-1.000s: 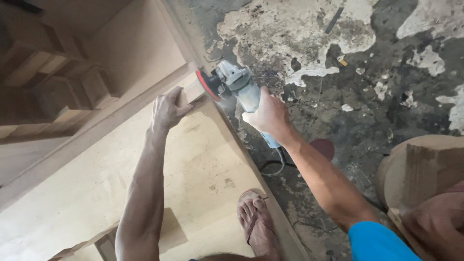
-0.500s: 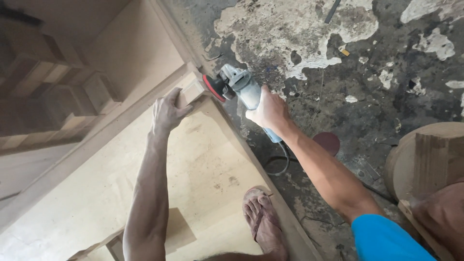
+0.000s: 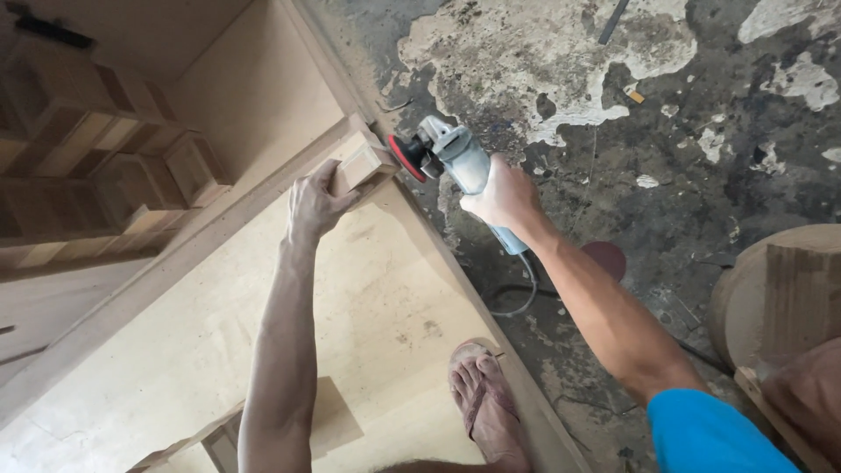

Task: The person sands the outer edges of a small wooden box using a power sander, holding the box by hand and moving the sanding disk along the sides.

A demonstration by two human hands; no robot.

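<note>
Both arms outstretched: left hand [image 3: 315, 203] clasps wooden block [image 3: 362, 164]; right hand [image 3: 505, 198] seemingly wraps grinder [image 3: 455, 162].

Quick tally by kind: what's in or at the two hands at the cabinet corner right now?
Angle grinder, in right hand: 1
Red sanding disc on it: 1
Small wood block, under left hand: 1
Power cord: 1
Total: 4

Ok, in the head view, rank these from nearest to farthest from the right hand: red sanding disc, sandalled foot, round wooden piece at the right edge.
From the right hand:
1. red sanding disc, just left, on the grinder's head.
2. sandalled foot, below, on the board's edge.
3. round wooden piece, far right on the floor.
</note>
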